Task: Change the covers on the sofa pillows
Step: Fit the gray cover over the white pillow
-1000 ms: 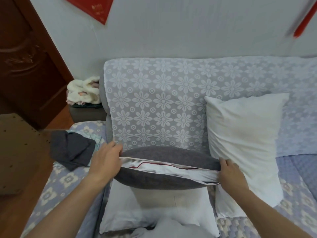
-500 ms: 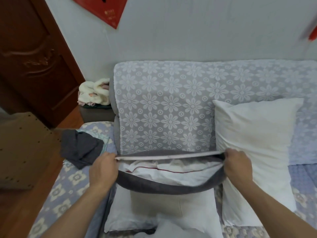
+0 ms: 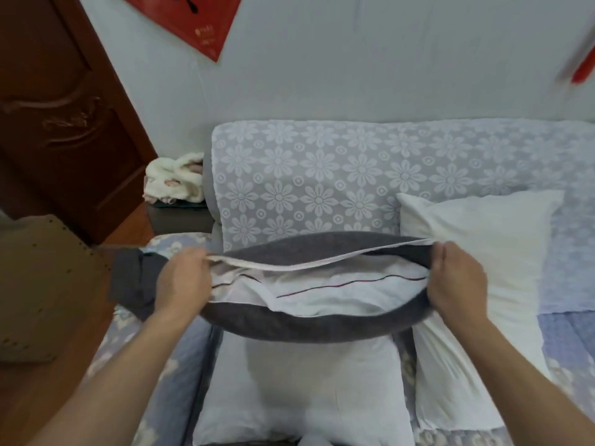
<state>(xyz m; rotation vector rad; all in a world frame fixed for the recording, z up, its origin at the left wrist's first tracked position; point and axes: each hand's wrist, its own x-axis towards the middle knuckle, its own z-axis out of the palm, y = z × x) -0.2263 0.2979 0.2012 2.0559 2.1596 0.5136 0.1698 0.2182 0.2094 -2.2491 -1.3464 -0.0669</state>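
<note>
A dark grey pillow cover (image 3: pixel 309 326) hangs in the air in front of the sofa, its mouth spread wide toward me. Inside it lies a white pillow (image 3: pixel 325 294) with a thin red line along its seam. My left hand (image 3: pixel 183 281) grips the left end of the opening. My right hand (image 3: pixel 457 281) grips the right end. Below the cover a bare white pillow (image 3: pixel 302 394) lies flat on the seat. Another bare white pillow (image 3: pixel 483 252) leans against the backrest at the right.
The sofa backrest (image 3: pixel 322 175) wears a grey flower-patterned lace throw. A crumpled dark grey cloth (image 3: pixel 132 278) lies on the seat at the left. A cream bundle (image 3: pixel 174 181) sits on the armrest, with a brown door (image 3: pixel 64 107) and a tan cabinet (image 3: pixel 38 284) further left.
The cover's mouth has been pulled wider apart, showing more of the white pillow inside. Both hands have lifted and spread with the cover's ends.
</note>
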